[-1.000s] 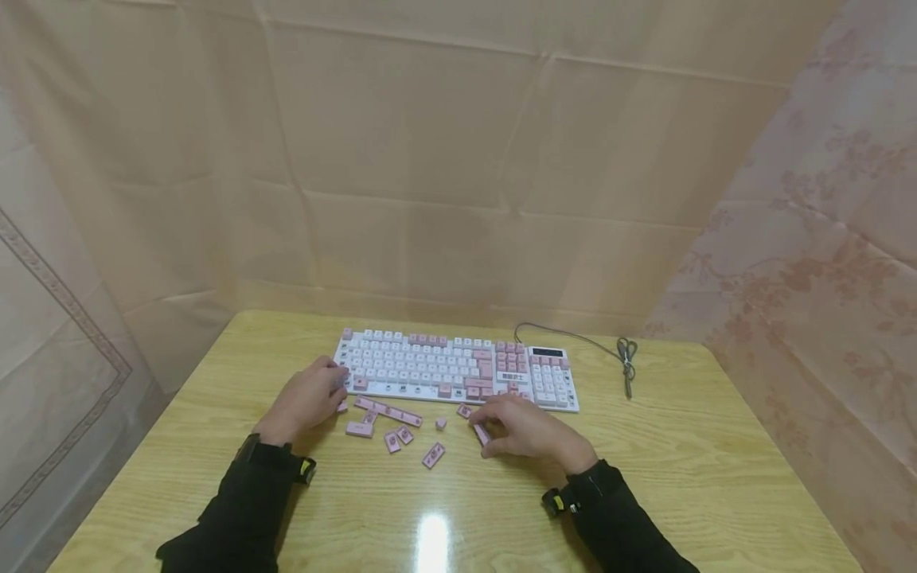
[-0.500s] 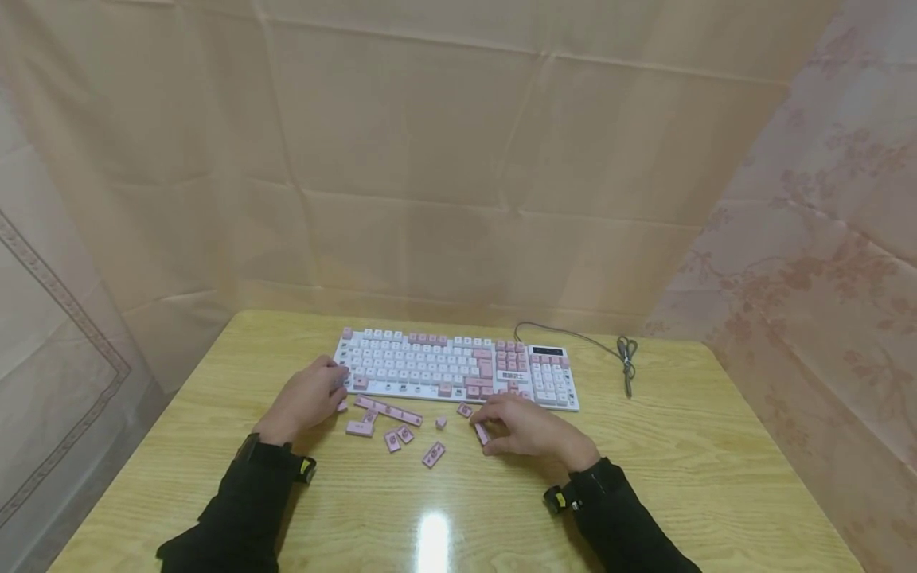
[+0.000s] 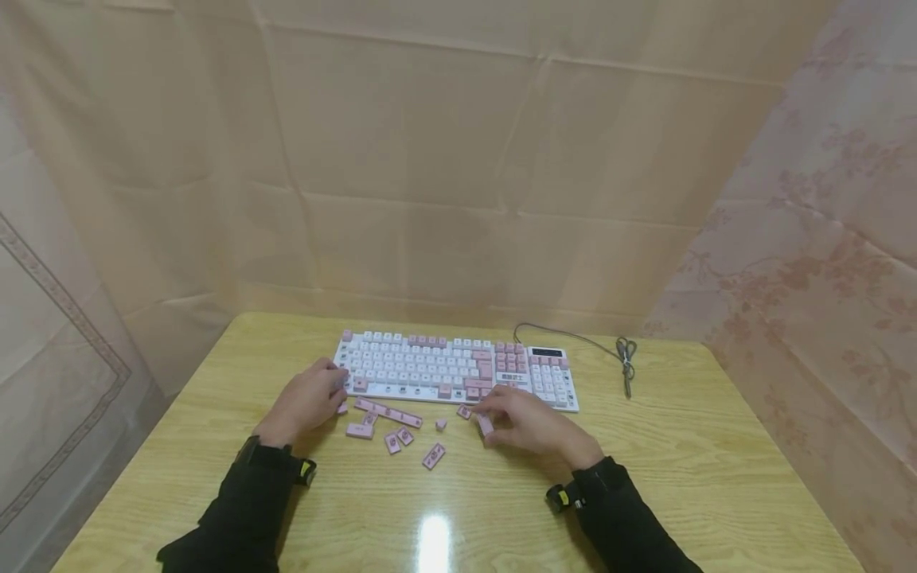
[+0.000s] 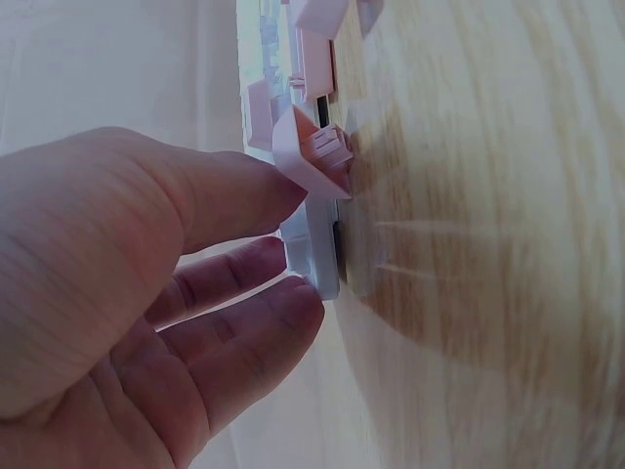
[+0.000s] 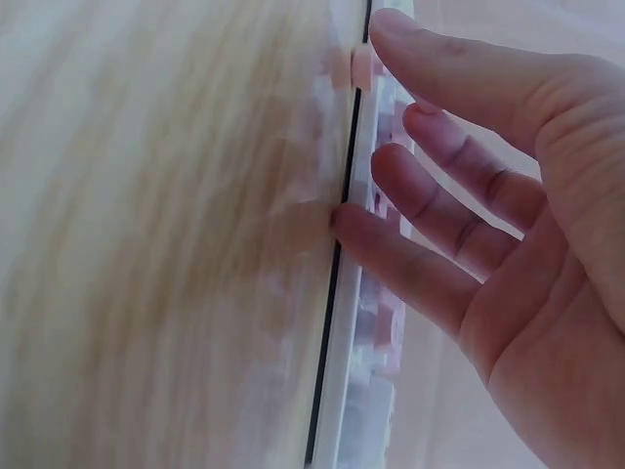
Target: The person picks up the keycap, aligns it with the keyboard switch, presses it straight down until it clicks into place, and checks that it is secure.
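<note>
A white and pink keyboard [image 3: 415, 368] lies on the table, with bare key positions along its left end and bottom row. My left hand [image 3: 304, 402] grips its front left corner, fingers curled at the end and thumb at the front edge. Beside that thumb, a pink keycap [image 4: 311, 156] lies tipped with its hollow underside showing. My right hand [image 3: 526, 422] pinches a long pink keycap [image 3: 485, 426] between thumb and index finger, in front of the keyboard. In the right wrist view, a small part of pink keycap [image 5: 362, 68] shows by the thumb tip.
Several loose pink keycaps lie in front of the keyboard, among them a long spacebar [image 3: 388, 411], a wide cap [image 3: 360, 430] and an upturned cap [image 3: 433, 455]. A bundled cable [image 3: 626, 358] lies at the back right. A beige cloth [image 3: 430, 159] hangs behind the table [image 3: 688, 446].
The keycap at my right fingers has turned from showing its underside to showing a plain pink face. My right hand has shifted slightly right. The left hand stays in place.
</note>
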### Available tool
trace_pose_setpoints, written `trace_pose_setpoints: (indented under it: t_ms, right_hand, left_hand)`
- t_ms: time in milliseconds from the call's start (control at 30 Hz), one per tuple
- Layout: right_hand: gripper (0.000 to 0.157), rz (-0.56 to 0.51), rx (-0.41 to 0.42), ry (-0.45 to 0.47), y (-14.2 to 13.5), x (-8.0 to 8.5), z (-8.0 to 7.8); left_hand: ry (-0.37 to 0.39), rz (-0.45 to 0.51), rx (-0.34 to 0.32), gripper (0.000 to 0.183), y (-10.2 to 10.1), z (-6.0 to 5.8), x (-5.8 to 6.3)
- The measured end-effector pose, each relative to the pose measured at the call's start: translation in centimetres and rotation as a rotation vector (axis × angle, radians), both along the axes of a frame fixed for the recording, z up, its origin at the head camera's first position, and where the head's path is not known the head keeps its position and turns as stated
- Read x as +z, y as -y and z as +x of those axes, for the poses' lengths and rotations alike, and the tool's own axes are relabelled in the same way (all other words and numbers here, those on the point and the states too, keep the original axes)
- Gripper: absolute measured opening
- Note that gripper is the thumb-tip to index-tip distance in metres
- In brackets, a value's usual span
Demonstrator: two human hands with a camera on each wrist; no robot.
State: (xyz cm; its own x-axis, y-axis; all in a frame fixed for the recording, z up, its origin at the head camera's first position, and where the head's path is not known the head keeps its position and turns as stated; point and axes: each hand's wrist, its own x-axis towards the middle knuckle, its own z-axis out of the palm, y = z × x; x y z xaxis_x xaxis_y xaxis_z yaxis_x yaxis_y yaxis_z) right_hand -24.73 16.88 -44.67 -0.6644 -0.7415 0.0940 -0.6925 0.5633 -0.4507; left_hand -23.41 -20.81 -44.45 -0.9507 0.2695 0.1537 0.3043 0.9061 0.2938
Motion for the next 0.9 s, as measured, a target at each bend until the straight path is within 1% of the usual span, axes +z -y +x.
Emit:
trace_pose_setpoints:
  t_ms: [133, 233, 433, 533, 700, 900]
  right_hand:
    - [0.049, -0.038, -0.076, 0.025, -0.6, 0.2, -0.2]
    - [0.049, -0.064, -0.119, 0.035, -1.2, 0.4, -0.4]
    - [0.043, -0.104, -0.144, -0.002, -2.8, 0.5, -1.1]
    - [0.041, -0.12, -0.16, 0.005, -3.7, 0.5, -1.5]
    - [0.04, -0.105, -0.216, 0.013, -5.3, 0.8, -1.9]
    - [0.041, -0.089, -0.29, 0.01, -7.8, 1.6, -2.0]
  left_hand:
    - [0.0, -0.005, 0.002, 0.029, 0.0, 0.0, 0.0]
    - [-0.021, -0.013, -0.009, 0.029, 0.0, -0.1, 0.0]
    - [-0.034, -0.018, -0.011, 0.031, 0.0, 0.0, 0.0]
    - [-0.03, -0.016, -0.007, 0.032, 0.0, 0.1, 0.0]
    - [-0.028, -0.017, -0.01, 0.031, 0.1, 0.1, -0.1]
    - [-0.039, -0.015, -0.019, 0.03, 0.1, -0.1, -0.1]
